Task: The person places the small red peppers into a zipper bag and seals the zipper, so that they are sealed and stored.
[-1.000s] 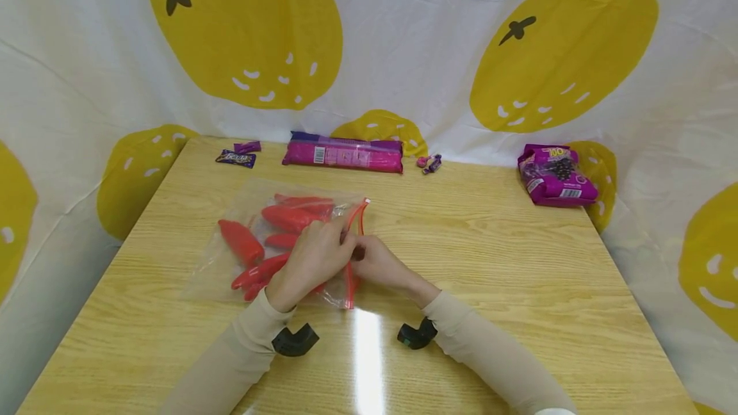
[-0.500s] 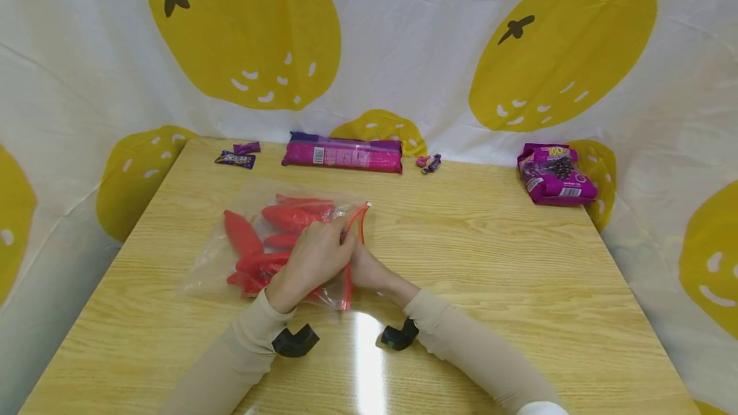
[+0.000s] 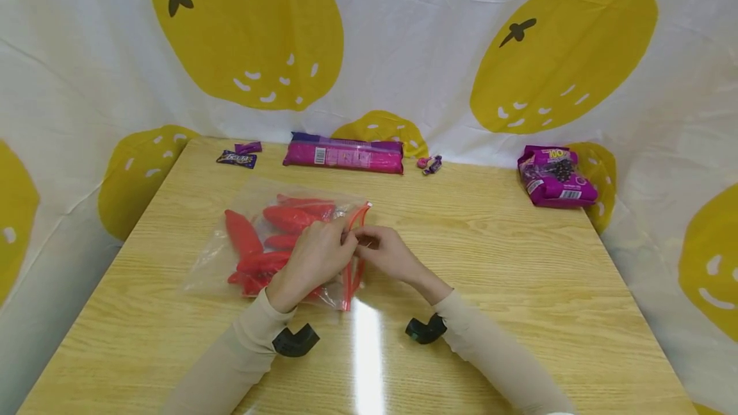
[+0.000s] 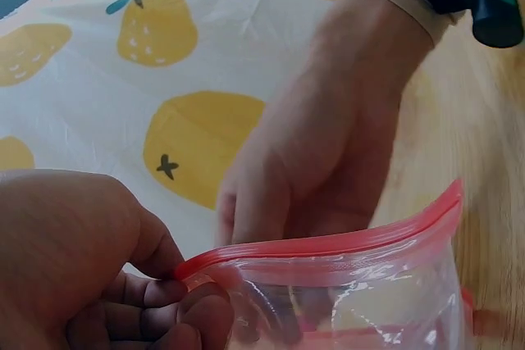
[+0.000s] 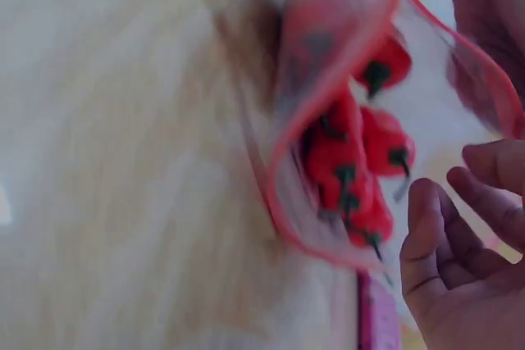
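A clear zip bag (image 3: pixel 213 268) with a red zip edge lies on the table, and several red peppers (image 3: pixel 242 235) show through it. My left hand (image 3: pixel 319 252) pinches the bag's rim, thumb and fingers on the red strip in the left wrist view. My right hand (image 3: pixel 392 252) is at the bag's mouth, close to the left fingertips. In the right wrist view its fingers (image 5: pixel 426 219) are loosely bent with nothing between them, beside the gaping mouth. The peppers' green stems (image 5: pixel 344 174) face that mouth.
Along the back lie a long purple-pink packet (image 3: pixel 346 154), small purple wrapped sweets (image 3: pixel 236 159) at left, more sweets (image 3: pixel 432 164) right of the packet, and a purple bag (image 3: pixel 556 178) in the far right corner. A fruit-print cloth (image 3: pixel 403 37) hangs behind the table.
My right hand went left, in behind the bag's mouth, then came back out to the right. The leftmost pepper shifted and turned more upright. My left hand keeps its grip on the rim.
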`<state>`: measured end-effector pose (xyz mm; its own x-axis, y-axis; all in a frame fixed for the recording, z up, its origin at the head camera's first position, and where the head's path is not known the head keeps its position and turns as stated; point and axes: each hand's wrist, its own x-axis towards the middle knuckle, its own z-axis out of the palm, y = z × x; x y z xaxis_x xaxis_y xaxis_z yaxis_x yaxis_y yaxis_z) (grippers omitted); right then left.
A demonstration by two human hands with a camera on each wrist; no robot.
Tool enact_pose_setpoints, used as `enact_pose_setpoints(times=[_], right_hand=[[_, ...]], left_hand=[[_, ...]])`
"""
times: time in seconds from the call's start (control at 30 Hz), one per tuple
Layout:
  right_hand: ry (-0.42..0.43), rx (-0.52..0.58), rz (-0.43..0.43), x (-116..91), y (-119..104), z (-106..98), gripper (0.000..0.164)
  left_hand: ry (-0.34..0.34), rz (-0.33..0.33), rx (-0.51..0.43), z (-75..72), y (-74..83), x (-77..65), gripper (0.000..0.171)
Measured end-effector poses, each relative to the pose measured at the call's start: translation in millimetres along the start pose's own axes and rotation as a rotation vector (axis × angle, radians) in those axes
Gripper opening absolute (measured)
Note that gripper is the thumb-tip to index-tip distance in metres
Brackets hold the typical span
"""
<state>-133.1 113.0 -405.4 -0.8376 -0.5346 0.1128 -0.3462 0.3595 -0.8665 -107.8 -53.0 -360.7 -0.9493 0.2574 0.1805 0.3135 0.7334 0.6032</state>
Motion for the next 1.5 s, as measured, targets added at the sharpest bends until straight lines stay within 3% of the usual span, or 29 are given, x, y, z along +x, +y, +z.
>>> enact_pose_setpoints(times=[0.2, 0.33, 0.43, 0.53, 0.7, 0.8, 0.9, 0.97, 1.1, 1.2, 1.3, 1.4, 1.5], right_hand=[[0.142, -0.467, -0.299, -13.4, 16.6, -34.2, 0.026], [0.116, -0.713, -0.457, -18.3, 28.9, -42.8, 0.039], [0.070, -0.807, -0.500, -21.6, 35.5, -43.7, 0.044], [0.067, -0.904, -0.493, -25.8, 39.4, -44.3, 0.044], [0.115, -1.074, -0.493, -39.5, 39.3, -51.9, 0.026], [0.166, -1.105, -0.580, -50.6, 35.0, -59.3, 0.018], [0.228, -1.096, -0.671, -62.6, 27.1, -68.6, 0.018], [0.275, -1.079, -0.698, -70.7, 20.5, -76.2, 0.017], [0.351, -1.060, -0.684, -84.7, 5.5, -91.9, 0.014], [0.383, -1.068, -0.659, -91.0, -7.0, -102.2, 0.013], [0.409, -1.067, -0.630, -95.0, -19.5, -113.3, 0.013], [0.431, -1.019, -0.608, -98.7, -31.0, -125.8, 0.014], [0.428, -0.927, -0.586, -101.7, -41.3, -139.1, 0.017]], left_hand=[[-0.016, 0.065, 0.057, -2.5, 4.9, -1.9, 0.039], [-0.079, 0.114, 0.079, -4.6, 9.6, -6.4, 0.027], [-0.123, 0.162, 0.094, -5.0, 13.0, -10.0, 0.010], [-0.163, 0.233, 0.131, -5.0, 15.8, -14.0, 0.013], [-0.273, 0.373, 0.194, -8.7, 21.9, -23.9, 0.011], [-0.316, 0.417, 0.220, -12.1, 27.0, -31.2, 0.014], [-0.342, 0.420, 0.237, -16.0, 33.7, -39.7, 0.007], [-0.350, 0.435, 0.256, -18.6, 39.1, -45.8, 0.015], [-0.320, 0.566, 0.325, -22.6, 48.1, -57.3, 0.041], [-0.271, 0.651, 0.355, -26.2, 50.9, -64.3, 0.028], [-0.269, 0.634, 0.337, -32.6, 51.2, -69.9, 0.008], [-0.278, 0.600, 0.294, -41.2, 50.1, -72.3, 0.025], [-0.179, 0.653, 0.243, -50.2, 47.7, -68.6, 0.029]])
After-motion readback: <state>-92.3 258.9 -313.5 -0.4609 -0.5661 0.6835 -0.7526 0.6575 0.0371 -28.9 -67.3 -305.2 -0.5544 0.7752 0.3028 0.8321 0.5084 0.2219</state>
